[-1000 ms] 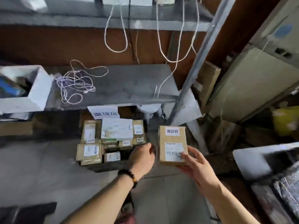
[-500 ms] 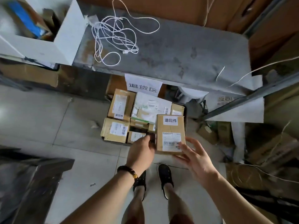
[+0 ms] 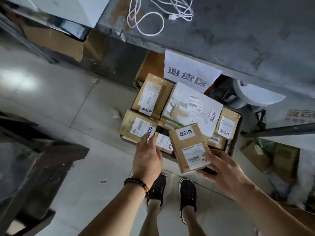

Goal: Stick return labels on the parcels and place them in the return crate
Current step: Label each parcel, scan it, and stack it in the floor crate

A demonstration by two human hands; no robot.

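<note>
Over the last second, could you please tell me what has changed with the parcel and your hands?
The parcel has come left and down, now tilted above the crate's near edge. The left hand has come off its side and reaches open over the crate; the right hand keeps holding its near corner. The other boxes in the crate lie as before.

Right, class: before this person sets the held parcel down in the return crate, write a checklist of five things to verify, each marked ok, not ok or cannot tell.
1. The held parcel carries a return label: ok.
2. The right hand has hold of it: ok, thumb above, fingers beneath.
3. It hangs above the return crate: ok, over the near edge.
4. Free spot in the crate: cannot tell, parcels cover most of it.
5. The left hand is out of the way: not ok, open over the near parcels.
</note>
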